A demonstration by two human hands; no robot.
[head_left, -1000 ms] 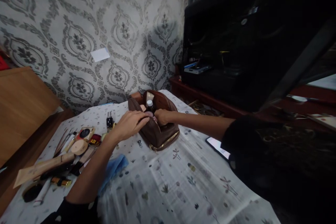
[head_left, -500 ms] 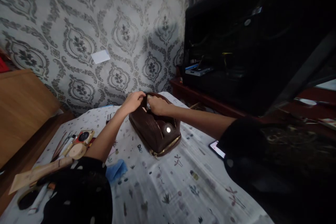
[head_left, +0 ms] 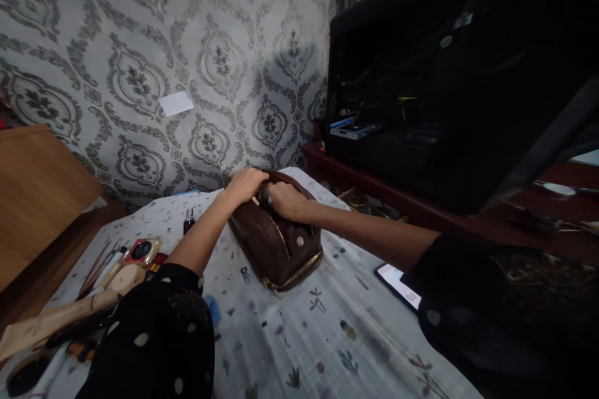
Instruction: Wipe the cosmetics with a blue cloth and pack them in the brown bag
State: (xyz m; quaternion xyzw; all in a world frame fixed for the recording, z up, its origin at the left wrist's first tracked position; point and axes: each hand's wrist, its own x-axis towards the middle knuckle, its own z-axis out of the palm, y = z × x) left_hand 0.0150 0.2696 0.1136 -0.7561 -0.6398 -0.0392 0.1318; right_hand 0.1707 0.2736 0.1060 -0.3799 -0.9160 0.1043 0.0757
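A brown zippered toiletry bag with gold zips stands open on the patterned cloth. My left hand is closed over the bag's far left rim. Inside the opening is my right hand, its fingers curled; a small dark shape shows beside the fingertips, too unclear to name. A round pale spot shows in the bag's near end. Most of the bag's contents are hidden by my hands and its sides.
Left of my left forearm lie cosmetics, among them a compact, a round beige case and pencils. A phone lies by my right sleeve. A dark television stands at right, a wooden panel at left.
My left hand has moved slightly right and down along the bag's rim. My right hand has shifted a little nearer, and the shiny round spot in the bag has dimmed.
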